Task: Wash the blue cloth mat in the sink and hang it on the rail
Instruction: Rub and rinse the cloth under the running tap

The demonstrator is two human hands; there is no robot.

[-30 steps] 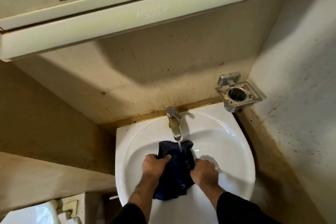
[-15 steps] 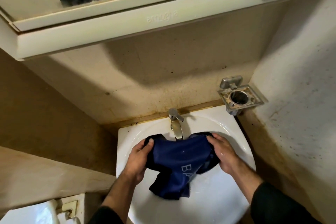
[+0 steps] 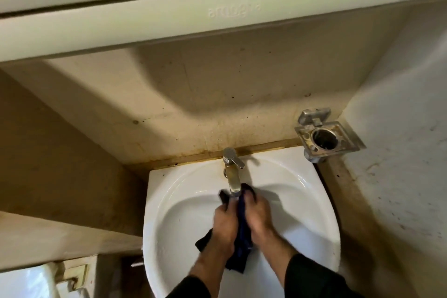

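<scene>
While bunched inside sink [image 3: 169, 201] | mat [image 3: 243, 227] | left hand [image 3: 223, 222], right hand [image 3: 258, 215] fingers clenching it

Above me a cream cabinet [image 3: 193, 19] fills the top of the frame; stained beige walls [image 3: 217, 94] meet a metal holder [image 3: 325, 136] at right.
</scene>
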